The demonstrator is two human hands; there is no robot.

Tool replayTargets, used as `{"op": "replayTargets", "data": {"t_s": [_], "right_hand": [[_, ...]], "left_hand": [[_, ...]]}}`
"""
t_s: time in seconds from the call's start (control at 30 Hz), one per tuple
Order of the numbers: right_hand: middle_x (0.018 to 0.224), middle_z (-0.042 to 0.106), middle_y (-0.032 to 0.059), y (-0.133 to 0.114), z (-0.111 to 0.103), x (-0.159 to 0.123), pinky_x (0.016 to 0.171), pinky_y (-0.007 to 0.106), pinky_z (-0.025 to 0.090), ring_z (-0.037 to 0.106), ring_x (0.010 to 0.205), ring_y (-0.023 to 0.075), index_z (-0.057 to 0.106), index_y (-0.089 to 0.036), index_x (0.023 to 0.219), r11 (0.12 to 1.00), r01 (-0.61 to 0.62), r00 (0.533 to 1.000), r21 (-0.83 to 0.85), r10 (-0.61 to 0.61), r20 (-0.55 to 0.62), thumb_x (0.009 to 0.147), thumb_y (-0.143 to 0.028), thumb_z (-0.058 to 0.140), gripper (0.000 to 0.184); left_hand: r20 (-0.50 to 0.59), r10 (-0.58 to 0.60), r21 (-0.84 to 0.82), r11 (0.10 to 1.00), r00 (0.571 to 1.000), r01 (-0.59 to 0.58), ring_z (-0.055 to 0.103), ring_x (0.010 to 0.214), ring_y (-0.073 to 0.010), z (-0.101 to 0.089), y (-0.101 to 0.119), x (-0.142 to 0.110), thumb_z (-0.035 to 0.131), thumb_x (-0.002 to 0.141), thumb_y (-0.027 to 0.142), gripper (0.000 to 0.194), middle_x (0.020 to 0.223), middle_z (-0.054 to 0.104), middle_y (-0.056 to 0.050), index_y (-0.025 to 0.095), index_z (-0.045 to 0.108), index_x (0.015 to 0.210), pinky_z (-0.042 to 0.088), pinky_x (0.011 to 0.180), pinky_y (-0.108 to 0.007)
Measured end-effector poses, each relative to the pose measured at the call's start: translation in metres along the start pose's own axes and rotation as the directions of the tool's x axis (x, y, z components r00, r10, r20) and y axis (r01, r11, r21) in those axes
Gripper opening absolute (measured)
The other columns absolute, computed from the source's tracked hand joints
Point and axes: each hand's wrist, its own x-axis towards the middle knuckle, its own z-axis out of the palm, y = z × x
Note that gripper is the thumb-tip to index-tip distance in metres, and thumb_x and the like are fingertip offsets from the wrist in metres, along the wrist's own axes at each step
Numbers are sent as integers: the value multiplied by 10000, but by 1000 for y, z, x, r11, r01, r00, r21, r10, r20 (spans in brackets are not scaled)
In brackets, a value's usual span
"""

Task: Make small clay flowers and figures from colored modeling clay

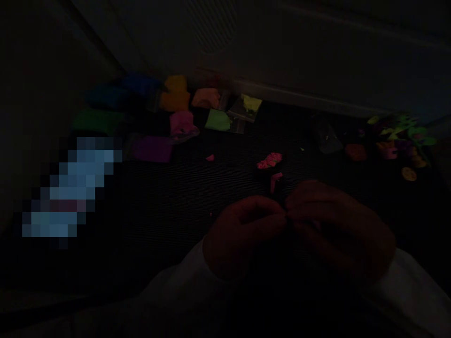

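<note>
In the dim head view, my left hand (246, 230) and my right hand (338, 225) meet at their fingertips, both closed in a pinch. Whatever lies between the tips is too small and dark to make out. A pale pinkish patch shows beneath the fingers of my right hand, its kind unclear. Just beyond the hands lies a pink strip bent at an angle (276, 180). Behind it sits a small dark piece topped with a cluster of pink rosettes (270, 161), with touches of green. Farther left rests a small pink scrap (210, 158).
Bags of soft clay-like material line the back left, among them purple (152, 149), pink (183, 124), light green (217, 120) and orange (175, 101). A blurred bright rectangle (72, 188) lies left. Right stand colourful leafy shapes (405, 129), an orange-brown lump (355, 151) and a yellow disc (409, 174).
</note>
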Motion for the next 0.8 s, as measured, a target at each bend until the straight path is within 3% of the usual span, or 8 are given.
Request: {"op": "replayTargets", "data": {"t_s": [0.8], "right_hand": [[744,634,27,-1,-1,2,670,302,498,600,751,150,582,-201,846,999,47,999,11,-47,1,688,-102,564,187]], "left_hand": [[22,-1,-6,1000,1000,1,494,557,-72,0,0,-1,702,538,213,154,599,576,29,153,599,636,341,552,-224]]}}
